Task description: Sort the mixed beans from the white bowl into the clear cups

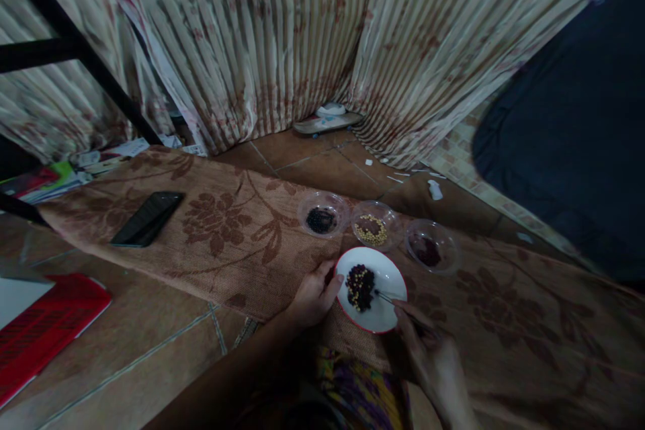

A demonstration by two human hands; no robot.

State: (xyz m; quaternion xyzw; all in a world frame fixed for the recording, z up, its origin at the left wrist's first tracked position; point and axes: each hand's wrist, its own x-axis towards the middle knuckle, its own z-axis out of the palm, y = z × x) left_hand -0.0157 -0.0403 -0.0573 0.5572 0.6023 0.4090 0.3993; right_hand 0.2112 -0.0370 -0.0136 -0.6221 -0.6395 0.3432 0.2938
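A white plate (389, 271) with a red rim holds a mixed pile of beans (359, 287), dark ones and yellow ones. My left hand (316, 294) grips the plate's left rim, thumb on top. In my right hand (423, 342) is a pair of thin metal tweezers (385, 296), their tips at a small dark bean beside the pile; I cannot tell if they pinch it. Behind the plate stand three clear plastic bowls: one with black beans (321, 220), one with yellow beans (371, 230), and one with dark red beans (426, 250).
A patterned brown cloth (216, 215) covers the long, narrow table. A black phone (148, 218) lies on its left part. Beyond the table are striped curtains (242, 47), a skateboard (327, 123) on the tiled floor, and white scraps (435, 190). A red box (55, 322) is at lower left.
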